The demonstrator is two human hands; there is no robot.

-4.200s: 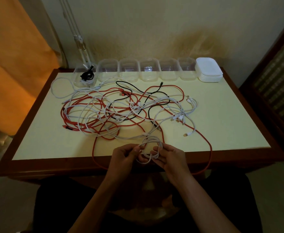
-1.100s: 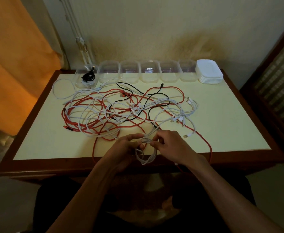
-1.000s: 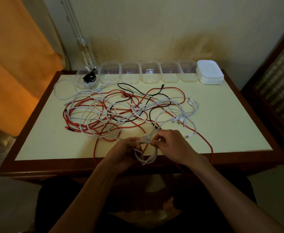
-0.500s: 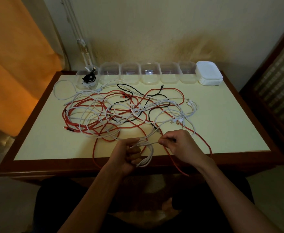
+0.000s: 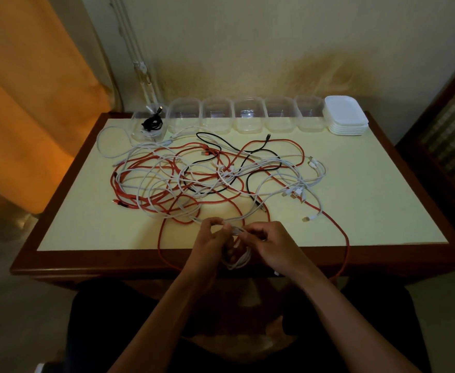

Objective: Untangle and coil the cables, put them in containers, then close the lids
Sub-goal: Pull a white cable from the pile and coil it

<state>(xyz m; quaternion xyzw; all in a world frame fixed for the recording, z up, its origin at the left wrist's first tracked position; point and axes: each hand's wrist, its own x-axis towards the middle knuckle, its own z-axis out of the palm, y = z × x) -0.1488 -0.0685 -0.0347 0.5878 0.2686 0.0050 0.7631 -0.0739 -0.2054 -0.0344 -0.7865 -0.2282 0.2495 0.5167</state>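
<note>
A tangle of red, white and black cables [image 5: 207, 179] spreads over the middle of the table [image 5: 369, 200]. At the front edge my left hand [image 5: 207, 244] grips a small coil of white cable [image 5: 238, 258] that hangs down between my hands. My right hand [image 5: 270, 243] pinches the same white cable just beside the left hand's fingertips. A row of clear open containers [image 5: 245, 118] lines the back edge. The leftmost container [image 5: 148, 127] holds a coiled black cable. A stack of white lids [image 5: 346, 115] sits at the back right.
A red cable loop [image 5: 345, 249] hangs over the table's front edge on the right, and another drops on the left of my hands. An orange curtain [image 5: 32, 98] hangs to the left. A dark wooden cabinet [image 5: 452, 130] stands to the right.
My right hand, which had pulled a white strand out to the right, has come back to the left hand and the coil. The head view shifted slightly.
</note>
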